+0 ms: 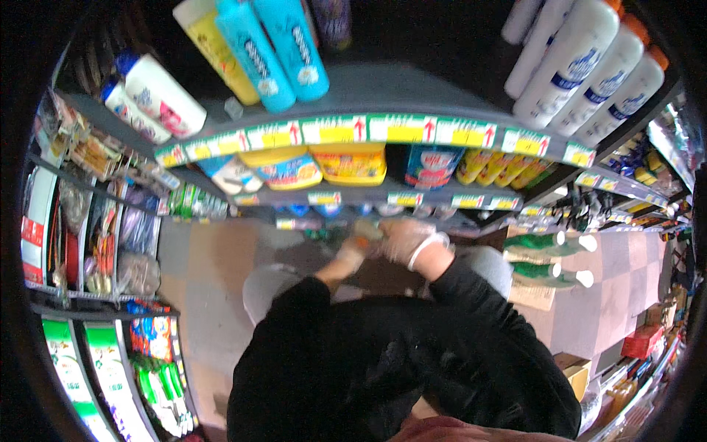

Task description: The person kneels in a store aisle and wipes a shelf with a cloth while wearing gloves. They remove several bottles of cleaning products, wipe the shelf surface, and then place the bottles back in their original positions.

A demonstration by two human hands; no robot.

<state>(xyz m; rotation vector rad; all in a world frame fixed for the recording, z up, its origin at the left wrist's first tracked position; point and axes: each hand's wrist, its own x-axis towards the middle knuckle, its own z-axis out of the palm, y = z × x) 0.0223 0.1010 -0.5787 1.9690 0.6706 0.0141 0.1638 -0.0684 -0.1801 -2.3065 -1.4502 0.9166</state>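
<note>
Both my hands meet low in front of the shelving, close to its bottom shelf. My right hand (406, 238) wears a thin, whitish glove with a white band at the wrist. My left hand (352, 255) is just to its left, blurred. A pale, blurred thing (365, 229) lies at the fingers of both hands, with a small orange patch near it; what it is and which hand grips it cannot be made out. Ahead, the bottom shelf holds containers with blue parts (330, 210), partly hidden behind the hands.
Above hangs a shelf edge with price labels (403, 130), under blue bottles (298, 52) and white bottles (574, 69). Yellow tubs (351, 166) fill the shelf below. At right, green bottles with white caps (533, 241) rest by a cardboard box (530, 295). Stocked shelves (102, 221) stand left.
</note>
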